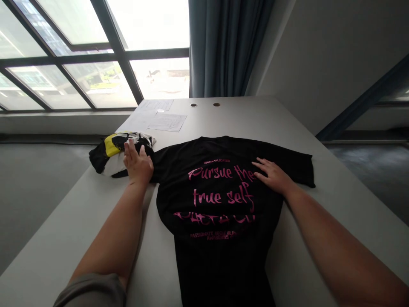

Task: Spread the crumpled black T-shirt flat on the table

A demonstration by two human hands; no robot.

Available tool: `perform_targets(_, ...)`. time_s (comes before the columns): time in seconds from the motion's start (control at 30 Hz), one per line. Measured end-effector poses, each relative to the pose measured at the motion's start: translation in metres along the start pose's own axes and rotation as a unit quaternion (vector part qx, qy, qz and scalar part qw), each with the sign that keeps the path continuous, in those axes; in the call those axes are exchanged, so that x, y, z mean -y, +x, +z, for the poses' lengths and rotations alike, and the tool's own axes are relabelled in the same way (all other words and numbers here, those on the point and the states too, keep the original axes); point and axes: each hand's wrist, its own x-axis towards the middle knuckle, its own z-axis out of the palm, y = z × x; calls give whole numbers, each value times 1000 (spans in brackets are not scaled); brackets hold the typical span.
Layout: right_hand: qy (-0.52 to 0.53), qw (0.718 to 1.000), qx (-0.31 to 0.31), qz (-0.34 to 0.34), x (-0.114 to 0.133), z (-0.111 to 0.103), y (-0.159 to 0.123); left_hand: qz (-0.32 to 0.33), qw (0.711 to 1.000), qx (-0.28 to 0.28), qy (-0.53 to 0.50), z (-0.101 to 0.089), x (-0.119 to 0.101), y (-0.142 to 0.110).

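A black T-shirt (220,251) with pink lettering lies spread on the white table, its collar toward the far end and its hem running out of view at the bottom. My right hand (271,174) rests on its right shoulder area, fingers spread beside the lettering. On the left, my left hand (138,162) is open, with fingers stretched out over a bunched cloth (111,147) in black, white and yellow. That cloth touches or lies close against the shirt's left sleeve; how firmly my left hand presses on it I cannot tell.
Sheets of paper (168,122) lie at the table's far left. Two round cable holes (193,105) sit near the far edge of the white table (236,117). Behind it hang a blue-grey curtain (223,47) and a large dark-framed window (121,51).
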Motion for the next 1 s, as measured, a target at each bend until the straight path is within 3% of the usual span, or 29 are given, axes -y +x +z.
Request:
perform_targets(0.1,-8,1000,-18,10,8,-3,-2,57,993,104,10,5,-28,-11)
perform_targets(0.23,5,994,-79,70,12,-8,-4,105,952,286,-2,20,-57,-26)
perform_targets(0.33,-21,993,-32,112,-3,-9,-4,95,931,352,16,29,-61,-31)
perform_targets(0.53,-59,981,30,184,-57,-14,8,81,928,362,46,30,-57,-30)
perform_targets(0.67,-66,966,78,238,-77,-20,21,55,929,362,46,31,-57,-30)
perform_targets(0.87,-47,955,28,291,-89,-16,24,57,929,365,38,32,-53,-32)
perform_targets(1.0,-43,953,33,297,-116,-18,31,60,925,372,46,30,-52,-33)
